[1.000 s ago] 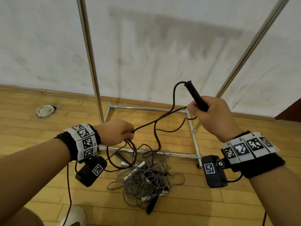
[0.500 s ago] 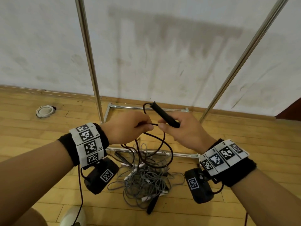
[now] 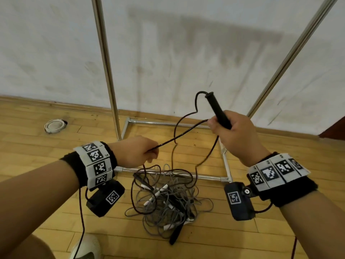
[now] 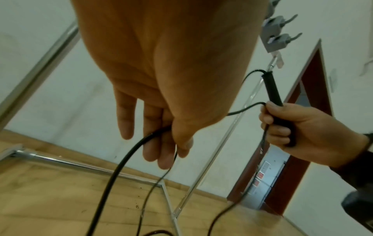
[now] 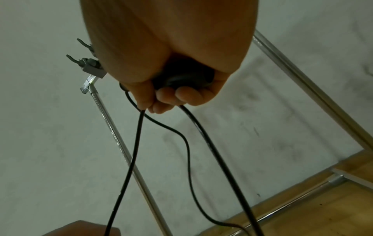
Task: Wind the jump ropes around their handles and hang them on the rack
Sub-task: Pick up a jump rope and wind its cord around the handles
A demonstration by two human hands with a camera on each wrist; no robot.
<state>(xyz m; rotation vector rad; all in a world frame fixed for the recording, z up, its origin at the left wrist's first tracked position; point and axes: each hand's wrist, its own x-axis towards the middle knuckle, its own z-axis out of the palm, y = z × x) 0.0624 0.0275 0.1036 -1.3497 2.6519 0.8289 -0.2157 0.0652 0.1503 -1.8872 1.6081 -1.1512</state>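
My right hand (image 3: 226,130) grips a black jump-rope handle (image 3: 217,110) that points up and to the left, with one strand of black rope (image 3: 179,136) also caught under its fingers. That strand runs taut down-left to my left hand (image 3: 143,153), which pinches it between thumb and fingers (image 4: 169,143). More black rope hangs in loops from both hands to the floor. In the right wrist view the handle's butt end (image 5: 181,78) shows inside the fist. The steel rack (image 3: 106,58) stands behind, with grey hooks (image 4: 280,22) high on its bar.
A tangled pile of grey jump ropes with white and black handles (image 3: 168,200) lies on the wooden floor by the rack's base frame (image 3: 205,177). A white round object (image 3: 55,125) sits by the wall at left. A dark red door frame (image 4: 302,127) stands to the right.
My hands met half a second ago near the middle; now they have drawn apart, the right lifted up and right with the handle, the left lowered, and the rope between them is taut.
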